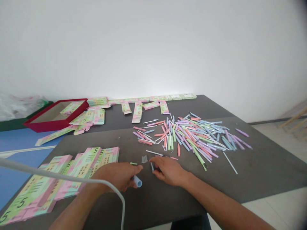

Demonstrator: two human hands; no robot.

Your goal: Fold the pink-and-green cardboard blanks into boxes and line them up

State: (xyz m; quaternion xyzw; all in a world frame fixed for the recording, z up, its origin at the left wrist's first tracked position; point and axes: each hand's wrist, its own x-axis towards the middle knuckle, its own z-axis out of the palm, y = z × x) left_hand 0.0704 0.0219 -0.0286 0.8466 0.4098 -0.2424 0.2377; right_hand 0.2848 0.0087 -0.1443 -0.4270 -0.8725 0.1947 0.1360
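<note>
L hand [115, 175], R hand [168, 171] (palms down)

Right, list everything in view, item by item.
table: one, dark grey, centre foreground
pen parts: many, pastel pink, lilac, blue, green, scattered mid-table
flat printed cartons: many, pink and green, stacked front left; more lie towards the back
red tray: one, red, far left, holding a carton
clear packet: one, translucent, between the hands
white cable: one, white, across the left forearm
small blue piece: one, pale blue, by the right hand
pale blue tube: one, pale blue, in the left hand
left hand: one, holding the tube
right hand: one, resting on the table
</note>
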